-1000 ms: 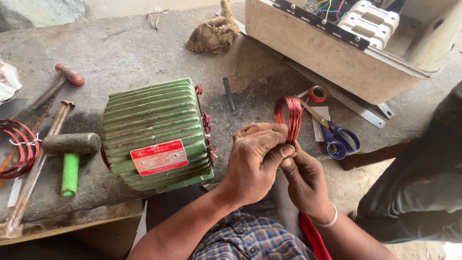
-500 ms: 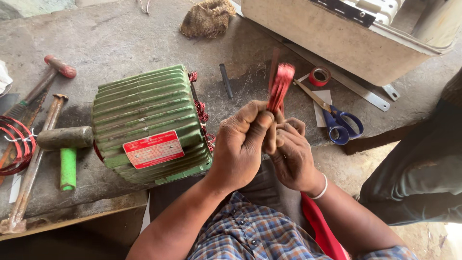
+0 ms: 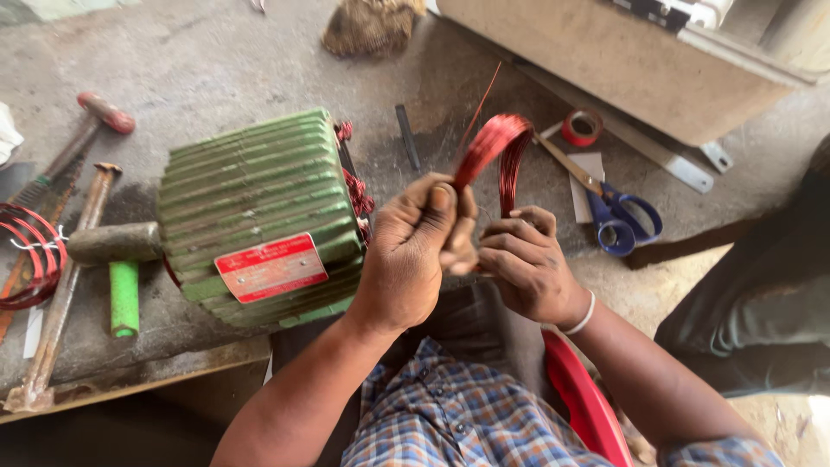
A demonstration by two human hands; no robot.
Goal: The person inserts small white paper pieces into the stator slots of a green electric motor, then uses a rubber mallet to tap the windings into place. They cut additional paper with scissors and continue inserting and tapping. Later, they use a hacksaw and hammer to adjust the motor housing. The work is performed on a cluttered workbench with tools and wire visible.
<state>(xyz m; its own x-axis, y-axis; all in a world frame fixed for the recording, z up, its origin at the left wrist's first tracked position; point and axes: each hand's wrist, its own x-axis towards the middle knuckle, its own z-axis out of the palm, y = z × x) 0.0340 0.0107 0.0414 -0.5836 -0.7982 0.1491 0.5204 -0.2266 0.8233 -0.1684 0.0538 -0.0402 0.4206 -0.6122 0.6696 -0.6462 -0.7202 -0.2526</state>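
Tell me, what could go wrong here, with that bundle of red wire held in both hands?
The red wire coil is pinched between the left hand and right hand; a sharp bend might kink it or scrape its coating. A loose strand sticks up from the coil and could snag or prick a finger. The green motor housing sits near the bench edge, so a knock might tip it off.

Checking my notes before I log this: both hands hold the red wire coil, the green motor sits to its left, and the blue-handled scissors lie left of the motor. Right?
Not quite. The head view shows the scissors to the right of the wire coil, not left of the motor. The rest stands: left hand and right hand both hold the coil.
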